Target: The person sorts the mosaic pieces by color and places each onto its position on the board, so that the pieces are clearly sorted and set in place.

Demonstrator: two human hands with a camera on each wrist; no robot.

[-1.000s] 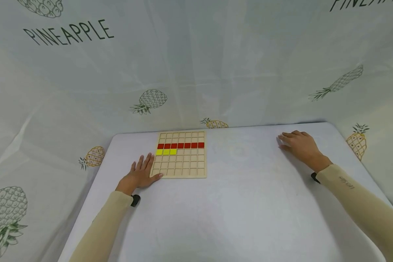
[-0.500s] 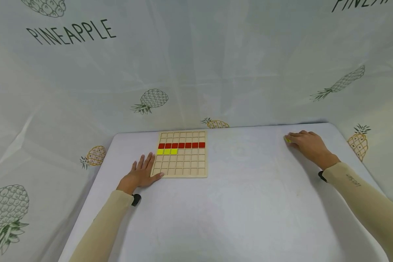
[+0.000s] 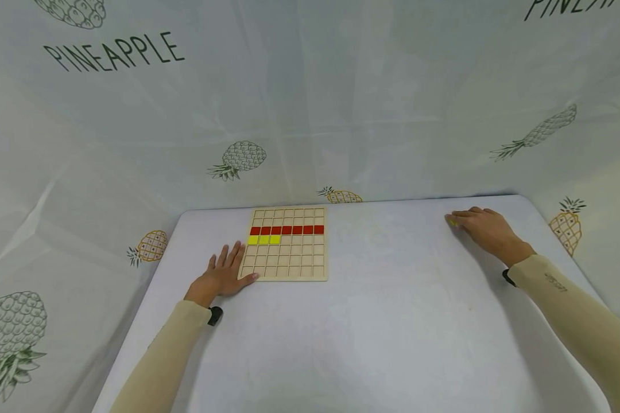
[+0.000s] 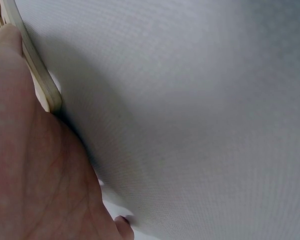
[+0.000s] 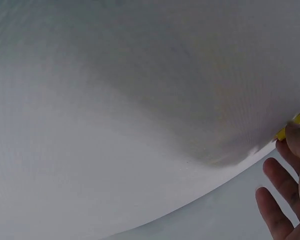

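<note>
A pale wooden grid board lies on the white table at left of centre. Across it runs a row of red square tiles, and just below them are three yellow tiles. My left hand rests with spread fingers at the board's left side, its thumb over the lower left corner. In the left wrist view the thumb touches the board's edge. At the far right of the table, my right hand pinches a small yellow tile between thumb and fingertip. The other fingers hang loose in the right wrist view.
The white table stretches between the two hands. Behind it hangs a pale curtain printed with pineapples, close to the table's back edge. Dark wrist straps show at both sleeves.
A yellow tile now shows in my right hand's fingertips, hidden a second ago. That hand shifted slightly right, then slightly back left. The left hand stays beside the board.
</note>
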